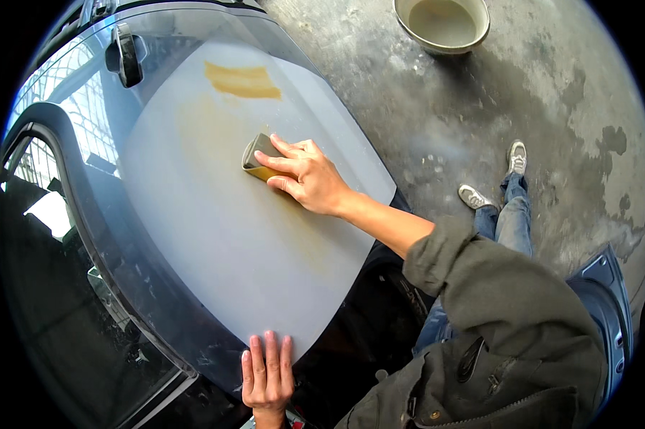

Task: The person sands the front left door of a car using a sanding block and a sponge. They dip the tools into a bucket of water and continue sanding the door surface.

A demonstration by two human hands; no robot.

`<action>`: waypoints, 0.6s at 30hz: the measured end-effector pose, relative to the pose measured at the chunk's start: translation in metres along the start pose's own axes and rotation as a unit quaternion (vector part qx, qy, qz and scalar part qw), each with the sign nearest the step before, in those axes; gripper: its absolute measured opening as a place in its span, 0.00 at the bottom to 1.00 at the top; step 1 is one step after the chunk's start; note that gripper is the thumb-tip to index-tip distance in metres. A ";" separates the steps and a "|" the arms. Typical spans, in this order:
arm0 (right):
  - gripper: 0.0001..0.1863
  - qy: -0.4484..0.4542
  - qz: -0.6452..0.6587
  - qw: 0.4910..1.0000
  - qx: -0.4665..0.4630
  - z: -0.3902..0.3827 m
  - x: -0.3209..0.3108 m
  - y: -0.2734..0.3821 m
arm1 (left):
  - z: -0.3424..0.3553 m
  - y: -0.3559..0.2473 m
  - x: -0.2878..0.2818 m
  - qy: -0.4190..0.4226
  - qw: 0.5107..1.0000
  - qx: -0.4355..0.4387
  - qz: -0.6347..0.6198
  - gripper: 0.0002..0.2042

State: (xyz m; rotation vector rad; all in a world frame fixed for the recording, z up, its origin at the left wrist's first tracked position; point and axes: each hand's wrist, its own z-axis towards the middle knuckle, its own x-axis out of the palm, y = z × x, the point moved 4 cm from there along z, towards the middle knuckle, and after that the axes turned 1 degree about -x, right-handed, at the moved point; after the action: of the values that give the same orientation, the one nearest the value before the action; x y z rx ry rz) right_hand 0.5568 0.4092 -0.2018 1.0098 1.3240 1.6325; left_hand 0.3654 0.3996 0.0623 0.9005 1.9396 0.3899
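My right hand is closed round a sanding block wrapped in dark grey abrasive paper, with a yellowish strip at its lower side. The block presses on a pale grey primed area of a car's rear side panel. My left hand lies with fingers stretched out over the panel's near edge, holding nothing. A mustard-yellow filler patch shows beyond the block, and fainter yellow smears run around and below it. What lies under the block is hidden.
A door handle sticks out at the far left, and a dark window runs along the left. A bucket of cloudy water stands on the wet, stained concrete floor. A loose blue panel is behind my right arm.
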 end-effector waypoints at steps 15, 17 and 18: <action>0.24 0.016 0.006 1.000 0.016 -0.020 0.010 0.018 | -0.009 0.000 0.008 -0.010 0.999 0.000 -0.038 0.16; 0.24 0.054 0.018 0.998 -0.027 -0.067 0.005 0.040 | -0.009 -0.002 0.001 0.005 0.999 -0.003 -0.034 0.16; 0.24 0.069 0.022 0.996 -0.045 -0.076 0.002 0.045 | -0.010 -0.001 0.001 0.013 0.999 0.000 -0.040 0.16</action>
State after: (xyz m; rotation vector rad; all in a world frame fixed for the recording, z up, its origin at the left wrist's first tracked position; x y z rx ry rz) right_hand 0.4818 0.3775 -0.1681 0.8913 1.3143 1.8053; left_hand 0.3561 0.4003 0.0659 0.8191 1.9920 0.3567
